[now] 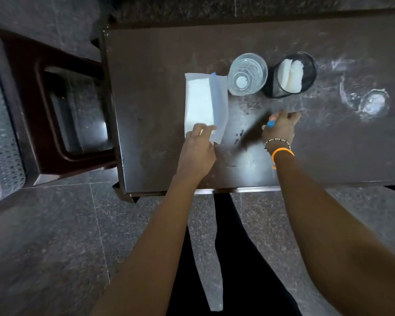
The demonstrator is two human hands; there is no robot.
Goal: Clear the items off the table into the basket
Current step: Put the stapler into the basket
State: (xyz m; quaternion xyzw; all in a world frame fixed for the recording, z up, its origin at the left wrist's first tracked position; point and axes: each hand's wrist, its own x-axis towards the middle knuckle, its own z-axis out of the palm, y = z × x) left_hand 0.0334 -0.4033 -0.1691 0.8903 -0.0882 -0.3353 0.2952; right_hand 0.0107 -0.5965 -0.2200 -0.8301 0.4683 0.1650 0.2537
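On the dark table (160, 92) lies a white paper packet (204, 103). My left hand (197, 151) pinches its near edge. My right hand (281, 130) grips a small blue thing (271, 124), mostly hidden in the fingers. Behind the packet stands a clear glass (247, 74). To the right of the glass a black mesh cup (291, 75) holds white tissue. The grey perforated basket (2, 133) sits at the far left edge of the view, off the table.
A dark brown plastic stool (62, 115) stands between the basket and the table's left side. White chalky smears (372, 103) mark the right part of the tabletop. The table's near edge runs just below my wrists, with speckled floor beneath.
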